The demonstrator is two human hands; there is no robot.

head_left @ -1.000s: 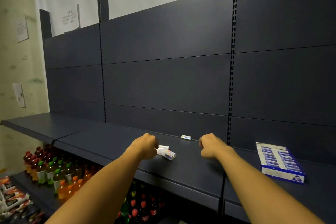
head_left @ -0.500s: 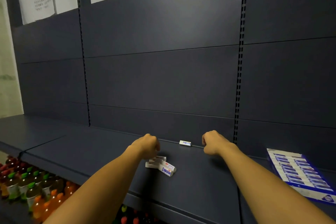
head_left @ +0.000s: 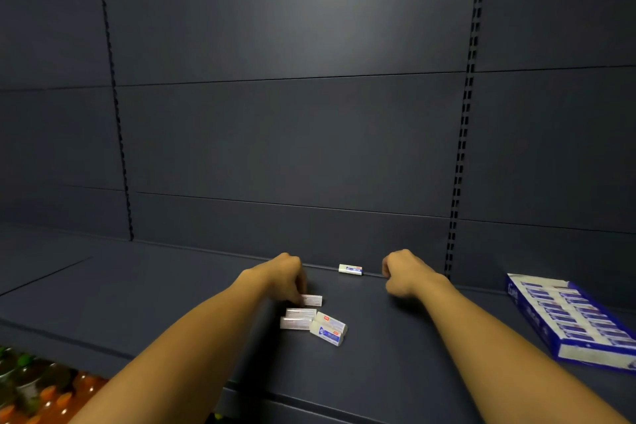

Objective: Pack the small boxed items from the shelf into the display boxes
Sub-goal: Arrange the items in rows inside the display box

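1. Both forearms reach forward over the dark shelf (head_left: 155, 296), wrists turned so the backs of the hands face up.
2. The left hand (head_left: 284, 277) is curled, knuckles up, fingers bent down onto the near end of a small white box (head_left: 312, 300). It touches that box; whether it truly grips it I cannot tell.
3. Just nearer the shelf's front edge lies a loose cluster of small boxes (head_left: 315, 323): two pale ones side by side and two with blue print stacked at their right, touching them.
4. The right hand (head_left: 404, 274) is clenched into a fist near the shelf's back edge, knuckles pointing left. Nothing shows in it.
5. A single box (head_left: 350, 269) lies at the back edge, against the back panel, between the two hands and apart from both.
6. The display box (head_left: 568, 318), blue and white, lies flat towards the shelf's right end, well apart from the right hand, filled with rows of boxed items.
7. Bottles (head_left: 38, 389) with orange and green tops stand on a lower level at the bottom left.
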